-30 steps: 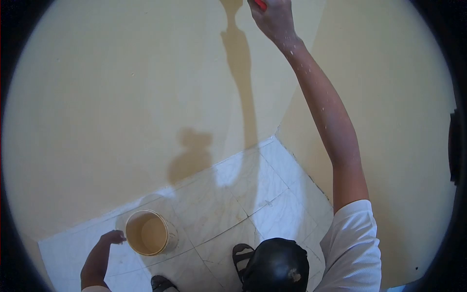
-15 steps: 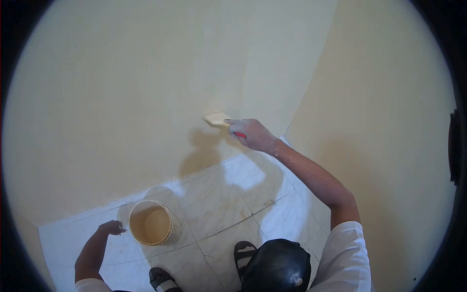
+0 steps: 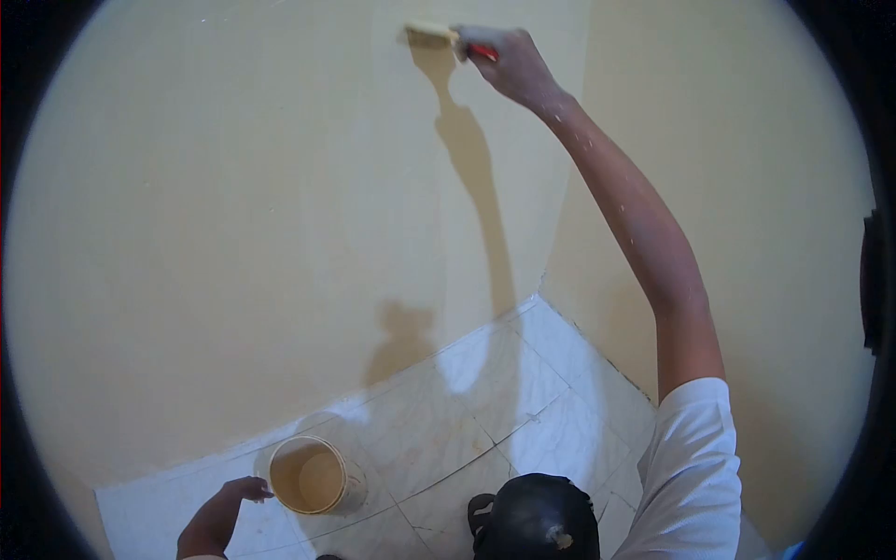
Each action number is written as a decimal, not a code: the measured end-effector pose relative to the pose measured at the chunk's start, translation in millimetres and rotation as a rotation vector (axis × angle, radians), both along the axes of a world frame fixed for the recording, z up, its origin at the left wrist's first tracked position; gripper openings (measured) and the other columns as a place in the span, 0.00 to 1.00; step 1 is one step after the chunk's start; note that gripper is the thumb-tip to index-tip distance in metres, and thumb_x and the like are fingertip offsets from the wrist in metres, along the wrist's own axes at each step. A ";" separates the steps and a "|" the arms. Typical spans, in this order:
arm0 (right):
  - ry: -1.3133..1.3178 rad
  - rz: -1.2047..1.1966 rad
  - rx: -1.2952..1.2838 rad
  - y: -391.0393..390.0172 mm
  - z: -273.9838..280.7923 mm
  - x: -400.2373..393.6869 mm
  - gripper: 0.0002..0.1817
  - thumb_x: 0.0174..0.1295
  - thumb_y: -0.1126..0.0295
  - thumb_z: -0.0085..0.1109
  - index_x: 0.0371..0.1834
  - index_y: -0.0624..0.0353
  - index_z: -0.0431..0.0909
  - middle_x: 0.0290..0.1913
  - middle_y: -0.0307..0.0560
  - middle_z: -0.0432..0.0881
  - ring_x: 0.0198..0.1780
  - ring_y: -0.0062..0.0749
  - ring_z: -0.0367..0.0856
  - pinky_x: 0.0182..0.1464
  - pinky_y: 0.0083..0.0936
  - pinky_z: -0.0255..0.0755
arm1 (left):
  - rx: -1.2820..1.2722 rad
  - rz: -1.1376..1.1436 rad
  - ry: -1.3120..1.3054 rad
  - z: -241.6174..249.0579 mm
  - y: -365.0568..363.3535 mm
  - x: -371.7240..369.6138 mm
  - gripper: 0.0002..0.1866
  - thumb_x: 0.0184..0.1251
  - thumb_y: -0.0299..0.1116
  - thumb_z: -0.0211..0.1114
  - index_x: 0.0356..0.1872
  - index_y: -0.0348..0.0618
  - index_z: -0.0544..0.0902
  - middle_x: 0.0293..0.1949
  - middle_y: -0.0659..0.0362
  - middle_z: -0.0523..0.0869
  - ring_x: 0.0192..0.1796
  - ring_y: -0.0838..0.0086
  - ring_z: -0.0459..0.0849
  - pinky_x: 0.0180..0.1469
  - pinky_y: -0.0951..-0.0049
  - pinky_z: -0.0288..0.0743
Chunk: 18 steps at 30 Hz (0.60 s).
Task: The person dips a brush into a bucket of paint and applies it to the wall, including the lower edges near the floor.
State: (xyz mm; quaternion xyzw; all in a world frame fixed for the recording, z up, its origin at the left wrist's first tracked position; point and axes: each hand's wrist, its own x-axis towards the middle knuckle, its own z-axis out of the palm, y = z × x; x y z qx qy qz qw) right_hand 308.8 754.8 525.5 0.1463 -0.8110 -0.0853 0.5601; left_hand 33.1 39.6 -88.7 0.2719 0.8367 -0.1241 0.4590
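High on the pale yellow wall (image 3: pixel 233 233), my right hand (image 3: pixel 504 58) is closed round the red handle of a wide paintbrush (image 3: pixel 431 37), whose bristles lie at the wall and look blurred. Low on the left, my left hand (image 3: pixel 248 488) is beside the rim of a bucket (image 3: pixel 308 474) holding light paint. Its fingers are bent near the rim; whether they grip a handle there is too small to make out.
Marble-look floor tiles (image 3: pixel 439 457) run along the wall's foot to a corner, where a second wall (image 3: pixel 672 121) stands at right. A dark rounded object (image 3: pixel 537 518) and a sandalled foot (image 3: pixel 480 513) show at the bottom. Arm shadows fall on the wall.
My right hand has moved up the wall with the brush, its arm now stretched further. The view has shifted, so the bucket and my left hand appear lower and slightly further right.
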 end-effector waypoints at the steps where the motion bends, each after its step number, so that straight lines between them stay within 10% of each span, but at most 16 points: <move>1: 0.043 -0.018 0.034 -2.6 12.8 -1.1 0.05 0.55 0.79 0.56 0.34 0.57 0.76 0.27 0.52 0.79 0.28 0.48 0.78 0.32 0.34 0.72 | -0.001 0.005 -0.006 0.8 1.6 -1.1 0.32 0.62 0.64 0.62 0.46 0.42 0.82 0.35 0.57 0.90 0.40 0.68 0.88 0.47 0.64 0.80; 7: 0.053 0.081 0.034 -17.4 19.3 -3.9 0.01 0.60 0.79 0.57 0.34 0.64 0.76 0.39 0.53 0.85 0.36 0.40 0.85 0.39 0.30 0.79 | 0.007 0.040 -0.016 -11.6 -26.8 -2.7 0.31 0.62 0.63 0.62 0.46 0.41 0.82 0.35 0.57 0.90 0.40 0.68 0.88 0.47 0.64 0.80; 18: -0.459 0.081 -0.292 0.3 -297.5 5.2 0.04 0.53 0.75 0.60 0.29 0.55 0.74 0.64 0.43 0.77 0.36 0.43 0.80 0.41 0.30 0.77 | -0.081 0.058 0.011 19.2 -66.2 35.8 0.27 0.64 0.61 0.61 0.43 0.45 0.83 0.36 0.58 0.90 0.43 0.66 0.87 0.49 0.61 0.79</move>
